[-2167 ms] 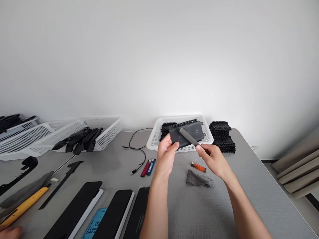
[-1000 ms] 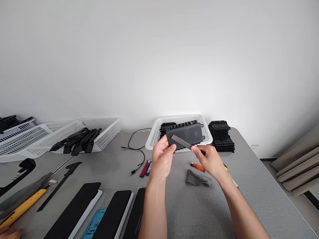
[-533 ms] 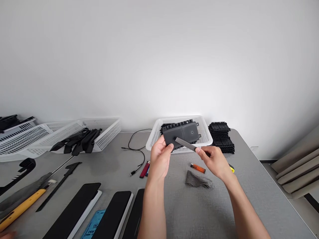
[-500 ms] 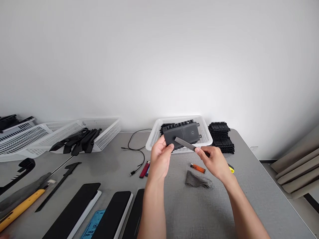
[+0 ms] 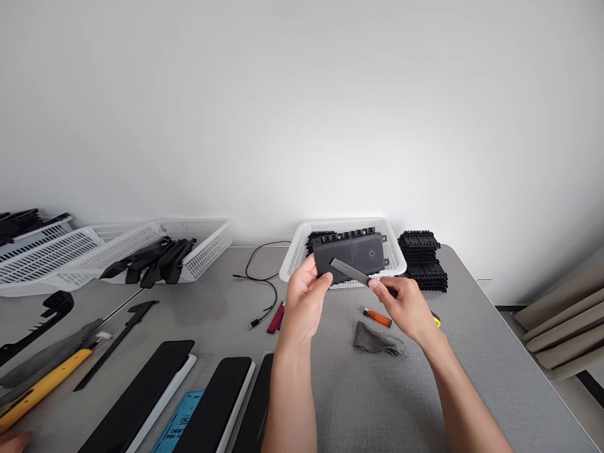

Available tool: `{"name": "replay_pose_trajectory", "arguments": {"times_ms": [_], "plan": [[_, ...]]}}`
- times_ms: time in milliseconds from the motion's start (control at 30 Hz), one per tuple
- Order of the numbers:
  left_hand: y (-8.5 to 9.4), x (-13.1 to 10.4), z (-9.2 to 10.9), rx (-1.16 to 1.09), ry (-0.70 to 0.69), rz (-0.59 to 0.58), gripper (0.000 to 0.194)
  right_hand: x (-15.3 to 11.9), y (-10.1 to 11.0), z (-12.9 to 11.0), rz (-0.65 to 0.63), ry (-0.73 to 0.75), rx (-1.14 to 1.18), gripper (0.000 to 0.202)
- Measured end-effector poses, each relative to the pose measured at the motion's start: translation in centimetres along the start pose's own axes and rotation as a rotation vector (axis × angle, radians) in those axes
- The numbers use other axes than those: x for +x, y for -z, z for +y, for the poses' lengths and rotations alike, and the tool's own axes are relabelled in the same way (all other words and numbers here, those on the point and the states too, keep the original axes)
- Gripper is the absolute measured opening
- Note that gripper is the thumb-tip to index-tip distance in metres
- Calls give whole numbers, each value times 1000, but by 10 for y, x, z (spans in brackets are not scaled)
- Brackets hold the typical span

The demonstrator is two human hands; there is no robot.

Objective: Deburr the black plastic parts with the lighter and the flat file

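Grey table (image 5: 472, 377): orange lighter (image 5: 377, 316) beside grey cloth (image 5: 378, 340).

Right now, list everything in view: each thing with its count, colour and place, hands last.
plastic housing: 1, dark grey, held up before the centre basket
flat file: 1, grey, laid across the housing
centre basket: 1, white mesh, far table middle, black parts inside
stacked black parts: 1 pile, right of that basket
left baskets: at least 2, white, far left, black pieces inside
cable: 1, black, left of centre basket
orange lighter: 1, by the cloth
grey cloth: 1, under the right hand
red lighter: 1, a blue one hidden behind
black flat panels: 3, near edge
table: 1, grey
left hand: grips the housing
right hand: holds the file
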State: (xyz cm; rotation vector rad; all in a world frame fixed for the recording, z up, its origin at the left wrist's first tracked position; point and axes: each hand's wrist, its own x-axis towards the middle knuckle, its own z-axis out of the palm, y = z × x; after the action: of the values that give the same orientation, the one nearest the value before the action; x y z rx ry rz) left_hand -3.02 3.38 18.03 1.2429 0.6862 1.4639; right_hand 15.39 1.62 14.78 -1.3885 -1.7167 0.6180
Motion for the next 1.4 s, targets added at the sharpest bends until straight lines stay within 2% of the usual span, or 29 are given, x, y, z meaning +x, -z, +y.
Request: {"name": "replay_pose_trajectory", "arguments": {"times_ms": [300,500,600,700,800,900,1400], "plan": [[1,0,0,5,32,-18,45,-2,-3,-2,7,-22,-35,58],[2,2,0,-25,27,14,42,-2,1,-2,-9,-66,-48,59],[4,2,0,-36,43,26,39,-1,9,1,-35,-42,-52,58],[6,2,0,-2,32,103,36,-2,24,5,-44,0,-67,57],[8,4,-4,56,16,188,37,-2,39,9,-26,4,-148,57],[10,6,-8,94,-5,216,36,-2,46,12,-38,-4,-241,56],[9,5,-7,96,-80,202,29,-2,43,16,51,68,-320,63]]}}
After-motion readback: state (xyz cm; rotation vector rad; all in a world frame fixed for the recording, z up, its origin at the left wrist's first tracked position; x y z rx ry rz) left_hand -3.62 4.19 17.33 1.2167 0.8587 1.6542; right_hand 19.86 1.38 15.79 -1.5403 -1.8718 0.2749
